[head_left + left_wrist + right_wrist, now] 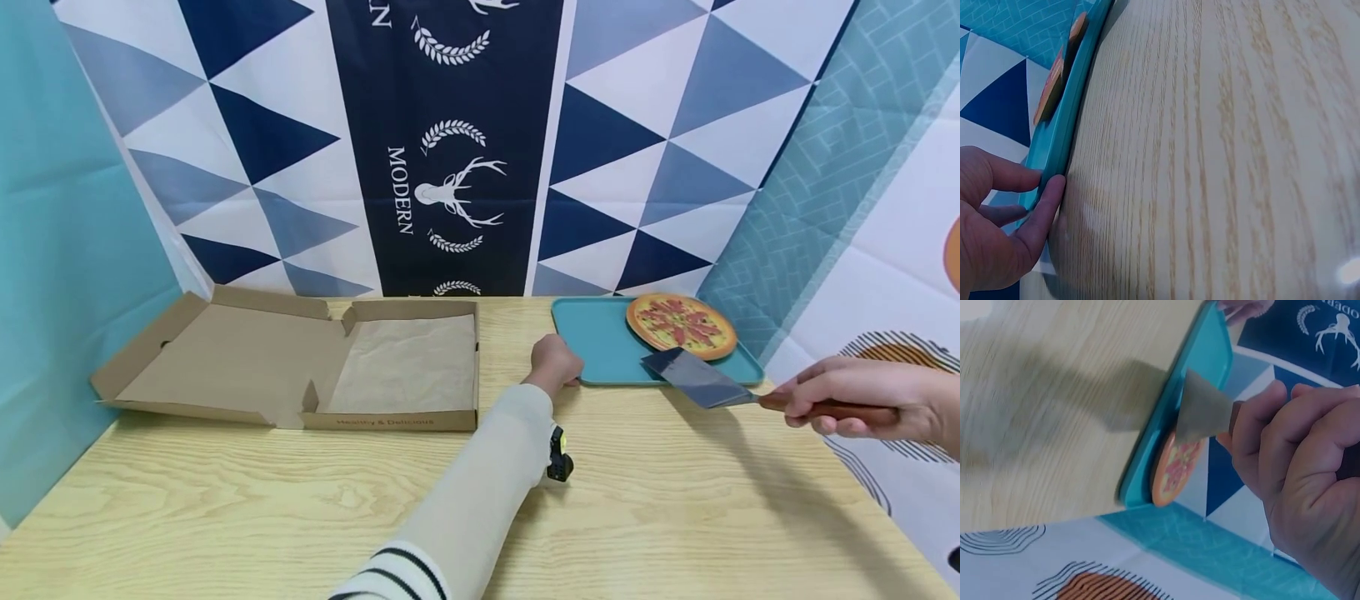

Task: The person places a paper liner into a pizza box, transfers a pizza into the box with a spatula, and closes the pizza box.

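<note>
Left hand (557, 362): pinching near-left corner of teal tray (600, 342) | right hand (870, 396): clamped round wooden handle of spatula (708, 387), blade beyond its fingers | pizza (681, 323): on tray, right of left grip | cardboard box (397, 422) left of that grip: "Healthy & Delicious" | backdrop (457, 200) behind: "MODERN"

"Healthy & Delicious" printed on front wall of cardboard pizza box (386, 422) | "MODERN" running sideways on navy backdrop panel (457, 146) | "N" higher up, rest cut off
</note>
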The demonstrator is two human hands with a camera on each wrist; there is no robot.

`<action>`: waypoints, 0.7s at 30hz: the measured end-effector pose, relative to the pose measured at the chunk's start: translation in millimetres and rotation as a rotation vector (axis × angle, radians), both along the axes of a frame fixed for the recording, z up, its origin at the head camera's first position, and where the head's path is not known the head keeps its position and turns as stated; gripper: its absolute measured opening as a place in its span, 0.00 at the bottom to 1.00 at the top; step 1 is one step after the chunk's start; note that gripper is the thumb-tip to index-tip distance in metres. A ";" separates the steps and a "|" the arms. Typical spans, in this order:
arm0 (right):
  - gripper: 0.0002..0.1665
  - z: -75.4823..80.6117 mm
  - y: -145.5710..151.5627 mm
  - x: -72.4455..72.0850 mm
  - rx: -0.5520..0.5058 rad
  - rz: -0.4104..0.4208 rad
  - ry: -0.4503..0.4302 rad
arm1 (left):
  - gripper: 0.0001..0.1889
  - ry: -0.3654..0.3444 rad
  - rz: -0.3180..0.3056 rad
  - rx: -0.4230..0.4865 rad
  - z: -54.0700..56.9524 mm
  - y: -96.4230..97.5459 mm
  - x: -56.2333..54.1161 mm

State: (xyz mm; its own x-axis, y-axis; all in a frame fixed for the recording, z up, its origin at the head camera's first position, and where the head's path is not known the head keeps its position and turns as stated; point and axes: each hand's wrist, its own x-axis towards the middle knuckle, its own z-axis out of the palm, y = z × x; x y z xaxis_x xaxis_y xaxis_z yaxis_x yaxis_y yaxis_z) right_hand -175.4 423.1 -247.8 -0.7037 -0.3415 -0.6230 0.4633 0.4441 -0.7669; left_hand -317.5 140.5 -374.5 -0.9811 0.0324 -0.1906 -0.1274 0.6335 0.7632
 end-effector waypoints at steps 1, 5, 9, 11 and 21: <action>0.21 0.6 1.9 0.2 0.004 0.000 -0.004 | 0.17 -0.001 0.002 0.003 0.1 -0.1 0.1; 0.23 4.4 8.3 1.0 0.026 0.012 -0.004 | 0.20 -0.008 0.011 0.017 0.9 -0.1 0.5; 0.23 8.2 13.2 1.9 0.040 0.045 -0.016 | 0.23 -0.018 0.019 0.049 1.1 -1.3 1.7; 0.23 9.3 14.9 2.5 0.044 0.053 -0.025 | 0.24 -0.016 0.023 0.063 0.9 -1.9 2.0; 0.25 5.7 21.9 0.6 0.094 -0.011 -0.073 | 0.26 -0.023 0.028 0.076 -0.6 -0.9 0.6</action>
State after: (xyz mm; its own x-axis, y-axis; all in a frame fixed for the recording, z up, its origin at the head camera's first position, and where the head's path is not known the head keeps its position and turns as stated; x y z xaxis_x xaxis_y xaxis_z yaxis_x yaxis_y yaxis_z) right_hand -174.8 445.0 -242.1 -0.6584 -0.2716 -0.7020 0.5217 0.5075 -0.6857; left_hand -316.9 139.6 -375.1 -0.9773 0.0204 -0.2109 -0.1621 0.5696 0.8058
